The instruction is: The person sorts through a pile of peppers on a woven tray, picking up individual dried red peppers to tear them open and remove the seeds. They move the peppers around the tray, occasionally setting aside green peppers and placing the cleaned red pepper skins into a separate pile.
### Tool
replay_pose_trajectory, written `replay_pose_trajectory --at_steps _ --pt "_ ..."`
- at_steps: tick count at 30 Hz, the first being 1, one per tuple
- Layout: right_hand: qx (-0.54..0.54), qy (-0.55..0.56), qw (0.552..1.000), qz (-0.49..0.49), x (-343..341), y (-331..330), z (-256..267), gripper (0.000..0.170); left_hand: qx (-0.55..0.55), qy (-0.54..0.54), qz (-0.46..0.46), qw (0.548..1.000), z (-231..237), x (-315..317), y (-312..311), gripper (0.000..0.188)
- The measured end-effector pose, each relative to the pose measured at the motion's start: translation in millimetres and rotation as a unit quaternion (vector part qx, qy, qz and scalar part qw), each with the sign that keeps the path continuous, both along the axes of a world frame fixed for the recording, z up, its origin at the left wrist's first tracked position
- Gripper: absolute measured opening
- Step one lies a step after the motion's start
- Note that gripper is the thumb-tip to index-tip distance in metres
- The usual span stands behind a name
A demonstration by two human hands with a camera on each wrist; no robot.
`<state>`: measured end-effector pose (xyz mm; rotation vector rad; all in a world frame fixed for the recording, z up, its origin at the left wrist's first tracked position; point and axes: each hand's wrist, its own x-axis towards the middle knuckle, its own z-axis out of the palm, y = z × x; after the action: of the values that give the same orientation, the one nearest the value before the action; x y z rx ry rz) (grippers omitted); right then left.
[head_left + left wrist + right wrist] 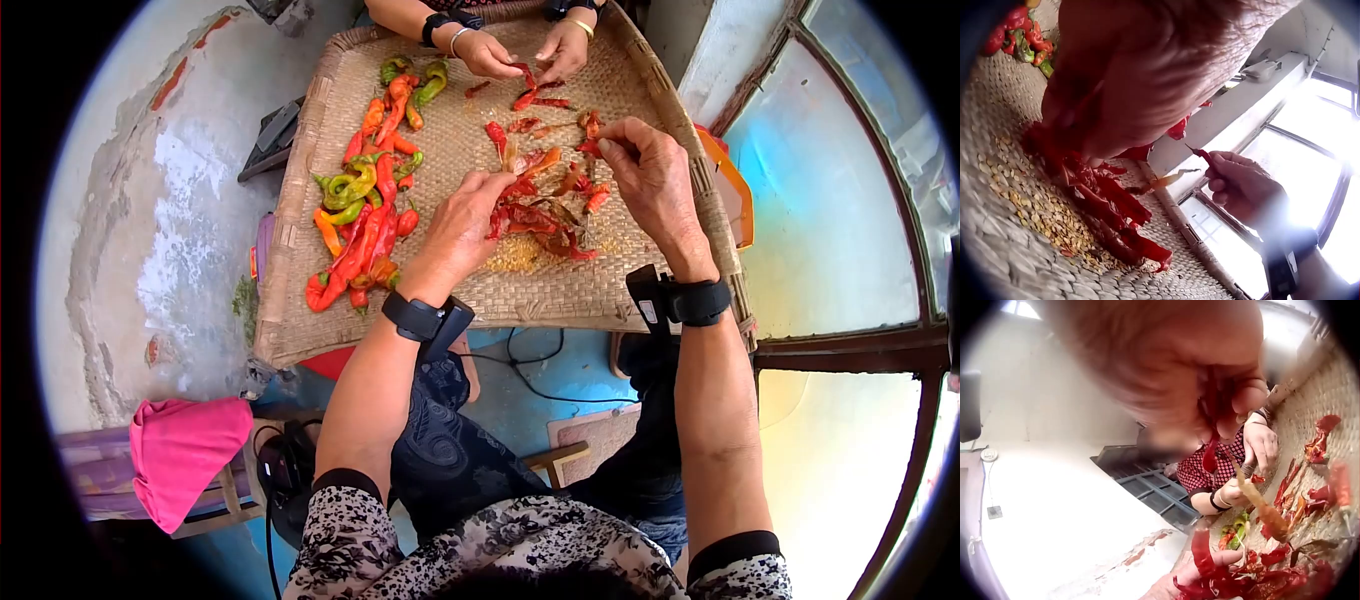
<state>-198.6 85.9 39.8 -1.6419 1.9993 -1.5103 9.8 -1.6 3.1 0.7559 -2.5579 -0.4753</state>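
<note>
My right hand (655, 180) is raised over the right side of the woven tray (460, 290), pinching a small red chili pepper (1205, 157) between thumb and fingers. At the middle of the tray, my left hand (462, 228) grips a dried red pepper (1044, 145) at the edge of a loose pile. Its fingertips are partly hidden behind the hand in the left wrist view. Torn, wrinkled dried peppers (540, 220) lie around those fingers. Pale yellow seeds (1047, 219) are scattered on the weave beneath.
Fresh red, orange and green peppers (378, 225) line the tray's left side. Across the tray, another person's hands (487, 55) handle red peppers. A window (850, 190) stands to the right, a plastered wall (170, 200) to the left. A pink cloth (190, 455) hangs lower left.
</note>
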Motion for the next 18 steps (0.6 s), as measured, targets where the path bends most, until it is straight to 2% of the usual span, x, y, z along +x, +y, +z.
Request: replay_pose_trajectory --at_steps 4,8,10,11,13,14,15,17,18 --pt "-0.031 0.000 0.999 -0.017 -14.4 0.8 -0.1 0.012 0.004 0.012 0.006 1.000 -4.5 5.3 -7.2 0.068" --pt "-0.046 0.052 0.995 -0.073 -34.4 6.8 -1.4 0.011 0.025 0.020 -0.014 0.999 -1.0 6.5 -7.2 0.065" --pt "-0.063 0.105 0.981 -0.154 -46.3 12.2 0.0 0.015 0.040 -0.010 0.007 0.999 1.0 2.0 -7.4 0.060" --pt "-0.062 0.105 0.980 -0.154 -53.9 14.4 -0.3 0.015 0.040 -0.010 0.007 0.999 0.6 -0.1 -7.7 0.060" --pt "0.034 0.223 0.926 -0.303 -65.9 17.5 -0.9 0.017 0.020 0.035 0.013 0.999 -0.1 -4.1 -8.7 0.028" --pt "0.046 0.292 0.897 -0.329 -66.5 20.3 -4.0 0.017 0.020 0.035 0.013 0.999 0.5 -6.0 -8.5 0.028" --pt "0.047 0.292 0.897 -0.329 -65.2 20.3 -5.7 0.017 0.027 0.041 0.015 0.999 2.6 -8.3 -7.5 0.028" --pt "0.066 0.241 0.937 -0.244 -59.3 17.3 -10.0 0.016 0.035 0.045 0.016 0.998 1.8 -12.8 -5.5 0.027" --pt "0.047 0.160 0.978 -0.128 -59.9 9.9 -20.4 0.018 0.055 0.069 0.008 0.996 -0.4 -15.5 -5.1 0.025"
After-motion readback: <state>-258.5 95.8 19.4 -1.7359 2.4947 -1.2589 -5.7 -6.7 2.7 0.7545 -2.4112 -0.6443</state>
